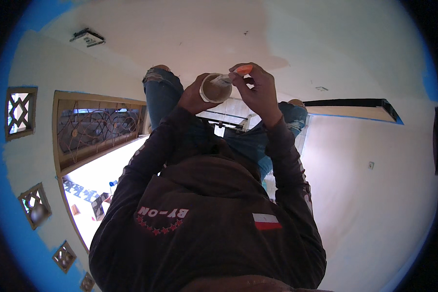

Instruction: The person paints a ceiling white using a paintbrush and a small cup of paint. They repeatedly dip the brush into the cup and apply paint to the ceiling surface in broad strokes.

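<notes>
My left hand (195, 96) is wrapped round a small pale cup (204, 91), its open mouth showing a greyish-beige inside. My right hand (258, 92) pinches a small tool by its orange handle (243, 70). The tool's pale, coated head (222, 80) reaches over the cup's rim into its mouth. Whether that head is bristle or blade I cannot tell. Both hands are close together, in front of my knees.
My jeans-clad legs (163, 95) are spread on either side. Between them shows a dark metal frame (224, 125). A pale wall with a beige patch (233, 34) and an electrical fitting (87, 37) lies beyond. On the left are a grille window (100, 126) and several lattice vents (21, 113).
</notes>
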The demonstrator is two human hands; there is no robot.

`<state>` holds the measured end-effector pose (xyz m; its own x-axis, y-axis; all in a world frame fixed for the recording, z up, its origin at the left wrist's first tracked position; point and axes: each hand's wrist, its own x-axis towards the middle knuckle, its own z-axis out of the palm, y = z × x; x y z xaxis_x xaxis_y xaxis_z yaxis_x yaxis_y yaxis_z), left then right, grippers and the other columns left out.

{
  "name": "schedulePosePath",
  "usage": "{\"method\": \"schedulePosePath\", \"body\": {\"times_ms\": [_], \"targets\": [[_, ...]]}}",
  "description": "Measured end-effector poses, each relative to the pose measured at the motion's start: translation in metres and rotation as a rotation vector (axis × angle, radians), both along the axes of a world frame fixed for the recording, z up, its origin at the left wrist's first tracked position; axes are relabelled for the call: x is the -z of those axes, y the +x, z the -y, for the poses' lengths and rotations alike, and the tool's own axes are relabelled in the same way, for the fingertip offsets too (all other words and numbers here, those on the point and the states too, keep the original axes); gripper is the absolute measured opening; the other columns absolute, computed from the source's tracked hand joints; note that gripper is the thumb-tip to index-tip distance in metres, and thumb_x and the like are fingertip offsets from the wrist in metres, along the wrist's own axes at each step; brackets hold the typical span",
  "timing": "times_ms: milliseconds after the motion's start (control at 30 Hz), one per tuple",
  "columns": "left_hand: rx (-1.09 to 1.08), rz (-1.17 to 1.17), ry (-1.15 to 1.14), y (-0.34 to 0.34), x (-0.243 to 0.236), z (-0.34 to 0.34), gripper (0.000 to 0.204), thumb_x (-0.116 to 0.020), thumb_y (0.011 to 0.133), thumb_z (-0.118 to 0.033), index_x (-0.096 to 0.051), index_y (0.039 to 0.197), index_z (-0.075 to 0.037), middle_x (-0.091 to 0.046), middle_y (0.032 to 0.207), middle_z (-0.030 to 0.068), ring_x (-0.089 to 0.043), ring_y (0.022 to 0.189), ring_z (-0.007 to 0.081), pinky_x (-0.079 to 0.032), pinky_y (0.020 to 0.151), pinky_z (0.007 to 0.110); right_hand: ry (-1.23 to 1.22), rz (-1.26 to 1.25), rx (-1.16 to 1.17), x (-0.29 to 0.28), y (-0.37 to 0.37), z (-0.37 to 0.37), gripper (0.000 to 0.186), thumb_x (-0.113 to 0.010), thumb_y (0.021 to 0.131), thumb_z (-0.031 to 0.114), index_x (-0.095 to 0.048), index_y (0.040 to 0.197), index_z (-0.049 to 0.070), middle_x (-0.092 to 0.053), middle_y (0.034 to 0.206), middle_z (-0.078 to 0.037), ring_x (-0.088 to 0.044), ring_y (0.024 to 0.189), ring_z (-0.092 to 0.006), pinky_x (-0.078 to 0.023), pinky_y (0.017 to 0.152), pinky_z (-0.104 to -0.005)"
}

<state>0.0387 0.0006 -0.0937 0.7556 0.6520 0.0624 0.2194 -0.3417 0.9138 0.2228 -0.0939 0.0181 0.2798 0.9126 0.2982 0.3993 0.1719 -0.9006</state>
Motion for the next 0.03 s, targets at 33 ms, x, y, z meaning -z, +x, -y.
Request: {"method": "schedulePosePath", "body": {"times_ms": [33], "targets": [[-0.002,-0.003,-0.001,-0.0012,0.0002,0.0002,0.087,-0.092,0.073,-0.029,-0.041,0.140,-0.006,-0.061,0.130,0.0153,-0.064,0.119,0.0271,-0.054,0.098,0.041,-0.039,0.018,-0.002,0.0031,-0.0006,-0.0011,0.012,-0.070,0.092,0.008,-0.069,0.101,0.001,-0.070,0.099,-0.012,-0.073,0.087,-0.0227,-0.062,0.072,-0.0315]]}}
